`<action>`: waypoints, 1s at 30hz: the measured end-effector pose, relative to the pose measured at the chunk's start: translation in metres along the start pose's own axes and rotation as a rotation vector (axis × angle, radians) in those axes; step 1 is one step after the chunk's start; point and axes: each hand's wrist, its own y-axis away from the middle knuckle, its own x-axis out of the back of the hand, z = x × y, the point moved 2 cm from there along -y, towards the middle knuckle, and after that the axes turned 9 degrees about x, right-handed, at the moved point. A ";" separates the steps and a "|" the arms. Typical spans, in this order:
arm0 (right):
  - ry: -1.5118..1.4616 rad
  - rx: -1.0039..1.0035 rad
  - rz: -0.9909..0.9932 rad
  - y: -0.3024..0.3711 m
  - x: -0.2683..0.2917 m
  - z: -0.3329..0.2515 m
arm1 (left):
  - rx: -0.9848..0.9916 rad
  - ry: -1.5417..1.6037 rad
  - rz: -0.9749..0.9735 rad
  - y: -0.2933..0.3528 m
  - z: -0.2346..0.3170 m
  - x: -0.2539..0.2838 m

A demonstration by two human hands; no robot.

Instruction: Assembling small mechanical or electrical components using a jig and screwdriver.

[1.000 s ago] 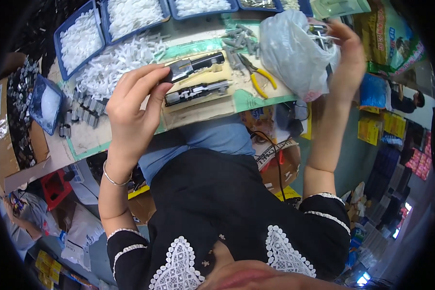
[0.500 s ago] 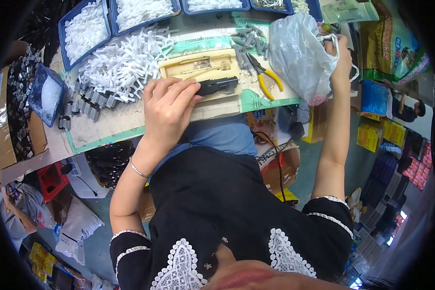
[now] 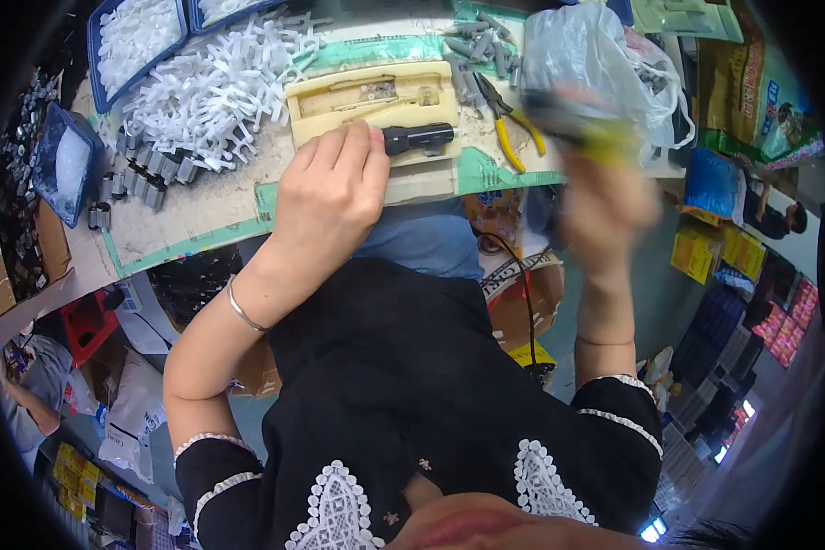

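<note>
My left hand (image 3: 332,183) is closed round the near end of a black tube-shaped part (image 3: 419,138). The part lies along the front of a cream-coloured block with shaped hollows (image 3: 368,103), and my palm hides its left end. Off to the right, my right hand (image 3: 605,206) is raised at the table's front edge, smeared by motion. It grips a blurred dark and yellow tool (image 3: 588,128), whose exact kind I cannot make out. Between the block and that hand lie pliers with yellow handles (image 3: 513,130).
White plastic pieces (image 3: 206,92) are heaped at the left, beside grey metal-looking pieces (image 3: 151,174) and a blue tray (image 3: 71,165). Grey cylinders (image 3: 481,41) lie behind the pliers. A translucent plastic bag (image 3: 573,55) stands at the right. A black cable (image 3: 522,275) hangs below the table.
My right hand has come away from the plastic bag, toward me and left, now with the dark and yellow tool. My left hand keeps its hold on the black part. The view has shifted slightly.
</note>
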 end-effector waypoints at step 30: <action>-0.146 -0.452 -0.067 0.017 -0.017 -0.004 | 0.114 0.073 0.007 0.004 0.000 0.002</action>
